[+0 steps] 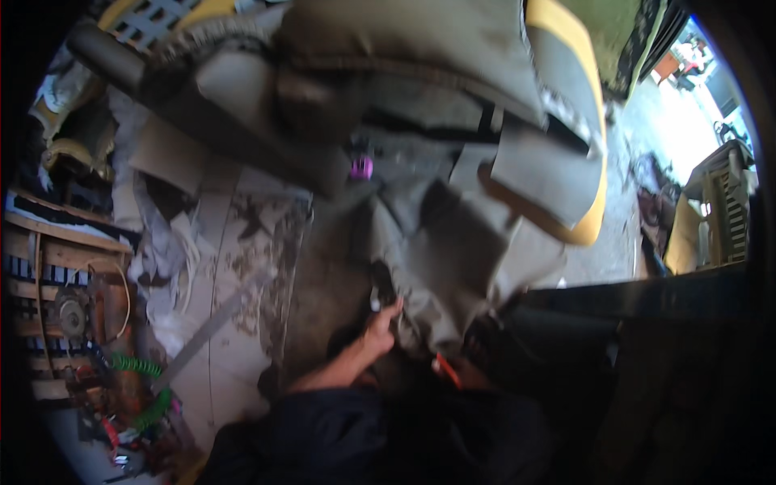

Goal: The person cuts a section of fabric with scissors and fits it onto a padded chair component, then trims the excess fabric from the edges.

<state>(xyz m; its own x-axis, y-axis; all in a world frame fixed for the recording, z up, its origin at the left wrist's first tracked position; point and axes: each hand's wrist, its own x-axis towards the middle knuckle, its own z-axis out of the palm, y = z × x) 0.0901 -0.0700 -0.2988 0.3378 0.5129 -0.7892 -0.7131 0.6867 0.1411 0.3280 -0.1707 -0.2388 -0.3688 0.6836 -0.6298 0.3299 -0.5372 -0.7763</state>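
Note:
A wrinkled grey-brown upholstery cover hangs in folds in front of me, below a large padded seat piece of the same colour. My left hand is closed at the cover's left edge, with the material at its fingertips. Lower and to the right, my right hand is closed around an orange tool. Only a short orange length of that tool shows, so its kind cannot be made out. Dark shadow hides part of the right hand.
Yellow foam edges the padded piece at right. A pink roll-like object lies beyond the cover. At left are a wooden frame, a green coiled hose and pale cloth scraps. A dark ledge juts in from the right.

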